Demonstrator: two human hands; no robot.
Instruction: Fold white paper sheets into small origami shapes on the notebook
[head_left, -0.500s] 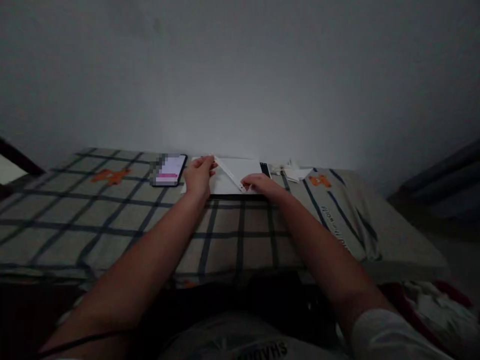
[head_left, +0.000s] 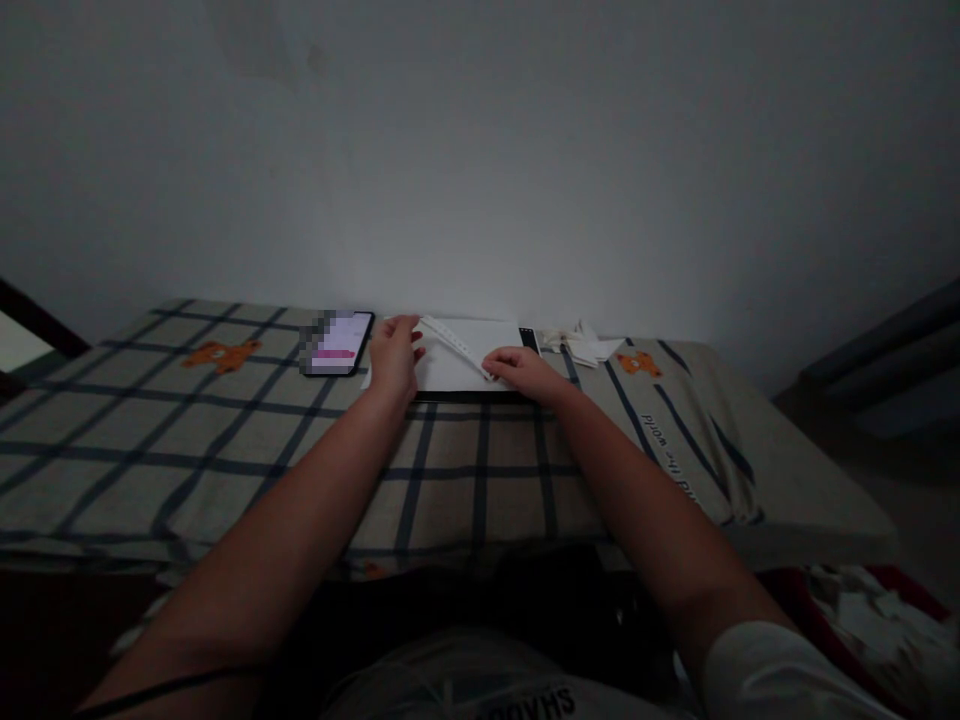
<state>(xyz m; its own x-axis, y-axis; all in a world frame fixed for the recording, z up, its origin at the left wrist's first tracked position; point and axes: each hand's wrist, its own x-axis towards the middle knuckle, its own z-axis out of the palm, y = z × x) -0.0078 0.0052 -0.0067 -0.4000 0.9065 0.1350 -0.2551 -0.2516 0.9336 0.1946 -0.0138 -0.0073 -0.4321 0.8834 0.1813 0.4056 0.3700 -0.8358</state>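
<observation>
A narrow white paper strip with small dark marks runs slantwise between my two hands. My left hand pinches its upper left end between thumb and forefinger, the other fingers slightly apart. At the lower right end, my right hand has its fingertips closed on the strip. Beneath it lies a white sheet on a dark, flat board, whose black edge shows at the front and right. My left hand covers part of the sheet's left side.
A phone with a lit screen lies left of the sheet. To the right is a small heap of white paper scraps. A checked cloth covers the surface, with a plain wall behind it.
My left hand has shifted slightly left and down with its end of the strip. The strip now bows a little and lies at a shallower slant. My right hand has barely moved.
</observation>
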